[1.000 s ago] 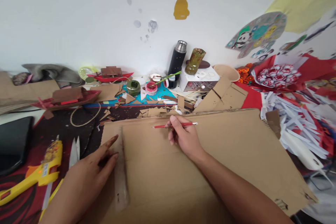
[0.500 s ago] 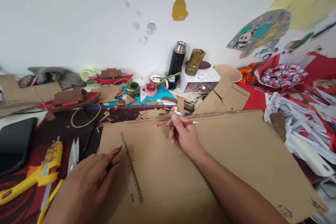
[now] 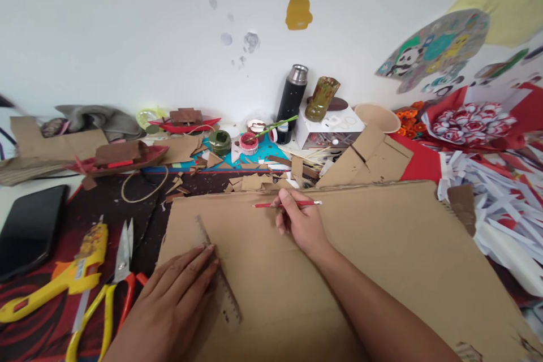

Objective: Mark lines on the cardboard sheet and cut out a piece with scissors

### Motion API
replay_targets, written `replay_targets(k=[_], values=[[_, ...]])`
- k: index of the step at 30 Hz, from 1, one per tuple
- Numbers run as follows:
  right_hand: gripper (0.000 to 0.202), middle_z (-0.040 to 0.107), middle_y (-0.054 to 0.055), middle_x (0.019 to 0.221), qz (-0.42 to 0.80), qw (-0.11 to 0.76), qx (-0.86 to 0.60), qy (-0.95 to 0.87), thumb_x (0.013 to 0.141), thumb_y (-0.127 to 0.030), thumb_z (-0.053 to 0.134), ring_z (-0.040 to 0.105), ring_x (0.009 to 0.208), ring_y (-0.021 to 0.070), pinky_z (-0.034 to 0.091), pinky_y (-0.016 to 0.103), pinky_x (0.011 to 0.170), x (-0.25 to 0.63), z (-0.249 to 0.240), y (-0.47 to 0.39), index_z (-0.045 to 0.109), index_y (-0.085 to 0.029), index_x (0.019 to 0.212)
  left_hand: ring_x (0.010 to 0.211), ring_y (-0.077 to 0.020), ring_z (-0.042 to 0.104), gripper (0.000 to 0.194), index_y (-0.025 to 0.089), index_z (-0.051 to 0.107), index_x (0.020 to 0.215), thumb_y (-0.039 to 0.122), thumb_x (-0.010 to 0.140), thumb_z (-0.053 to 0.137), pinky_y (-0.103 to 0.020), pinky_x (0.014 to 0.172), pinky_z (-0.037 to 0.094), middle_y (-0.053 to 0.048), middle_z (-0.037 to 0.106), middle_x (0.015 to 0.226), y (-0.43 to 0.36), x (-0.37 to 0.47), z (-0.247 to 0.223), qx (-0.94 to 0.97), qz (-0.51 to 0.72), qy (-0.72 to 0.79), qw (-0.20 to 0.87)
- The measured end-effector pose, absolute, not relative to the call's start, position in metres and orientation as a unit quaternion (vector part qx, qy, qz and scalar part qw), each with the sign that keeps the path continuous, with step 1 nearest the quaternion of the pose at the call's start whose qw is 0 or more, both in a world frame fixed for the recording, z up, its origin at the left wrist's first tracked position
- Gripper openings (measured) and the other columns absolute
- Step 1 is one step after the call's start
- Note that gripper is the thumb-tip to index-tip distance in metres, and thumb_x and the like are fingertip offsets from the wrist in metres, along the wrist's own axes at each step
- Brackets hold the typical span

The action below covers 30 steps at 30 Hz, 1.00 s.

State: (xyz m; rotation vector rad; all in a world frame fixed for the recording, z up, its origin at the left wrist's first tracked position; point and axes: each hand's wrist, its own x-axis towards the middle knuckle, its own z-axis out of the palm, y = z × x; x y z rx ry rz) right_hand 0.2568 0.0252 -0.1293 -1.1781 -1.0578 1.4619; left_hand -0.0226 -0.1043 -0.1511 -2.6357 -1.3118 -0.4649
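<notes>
A large sheet of brown cardboard (image 3: 373, 237) lies flat in front of me. On its left part rests a clear ruler (image 3: 231, 300), tilted, with its far end leaning left. My left hand (image 3: 180, 288) lies flat with its fingers stretched over the ruler's middle, touching it. Held crosswise in my right hand (image 3: 299, 218) is a red pencil (image 3: 263, 205), its point to the left and its white end to the right. That hand is near the cardboard's far edge, fingers closed around the pencil.
Left of the cardboard are scissors (image 3: 123, 260), a yellow glue gun (image 3: 85, 271) and a black phone (image 3: 34, 226). Behind stand model boats (image 3: 123, 157), paint jars (image 3: 219, 142), a black flask (image 3: 292, 96) and cardboard scraps (image 3: 250, 182). White paper strips (image 3: 479, 186) pile up at right.
My left hand has moved right and its fingers now lie across the ruler, which has turned slightly. More of the scissors shows. My right hand still holds the pencil.
</notes>
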Motion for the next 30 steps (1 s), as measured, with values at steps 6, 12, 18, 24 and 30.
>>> replay_targets(k=[6,12,18,24,30], values=[[0.063,0.062,-0.003,0.052,0.590,0.464,-0.484,-0.449,0.089,-0.082,0.074,0.051,0.039,0.0097,0.038,0.020,0.039,0.257,-0.129,0.023,0.070,-0.020,0.080,0.121,-0.0313,0.074,0.037,0.016,0.075,0.134,0.031,0.110,0.051,-0.046,0.105,0.051,-0.014,0.080,0.136,-0.107,-0.004,-0.147,-0.865,-0.152,-0.466,0.106],[0.062,0.061,-0.003,0.052,0.586,0.455,-0.489,-0.457,0.090,-0.081,0.072,0.050,0.040,0.0104,0.037,0.020,0.039,0.257,-0.128,0.022,0.069,-0.020,0.081,0.110,-0.0346,0.074,0.037,0.011,0.074,0.132,0.032,0.110,0.052,-0.049,0.096,0.049,-0.016,0.082,0.122,-0.103,0.013,-0.145,-0.845,-0.124,-0.502,0.137],[0.063,0.062,-0.003,0.052,0.594,0.455,-0.483,-0.455,0.090,-0.082,0.073,0.049,0.040,0.0094,0.037,0.019,0.039,0.258,-0.129,0.021,0.071,-0.019,0.081,0.125,-0.0318,0.073,0.041,0.015,0.074,0.133,0.038,0.113,0.047,-0.046,0.108,0.048,-0.013,0.080,0.135,-0.110,0.003,-0.147,-0.857,-0.138,-0.485,0.102],[0.063,0.062,-0.002,0.052,0.584,0.442,-0.494,-0.467,0.091,-0.082,0.071,0.050,0.040,0.0106,0.038,0.021,0.041,0.259,-0.128,0.020,0.071,-0.019,0.081,0.135,-0.0288,0.070,0.044,0.020,0.070,0.144,0.040,0.112,0.048,-0.043,0.110,0.049,-0.010,0.073,0.154,-0.132,0.002,-0.152,-0.857,-0.132,-0.482,0.125],[0.065,0.062,-0.002,0.051,0.585,0.440,-0.498,-0.466,0.087,-0.085,0.074,0.049,0.040,0.0112,0.036,0.022,0.040,0.258,-0.127,0.021,0.070,-0.020,0.080,0.135,-0.0295,0.070,0.049,0.019,0.066,0.152,0.039,0.107,0.057,-0.042,0.112,0.049,-0.010,0.071,0.157,-0.145,0.011,-0.157,-0.852,-0.108,-0.497,0.123]])
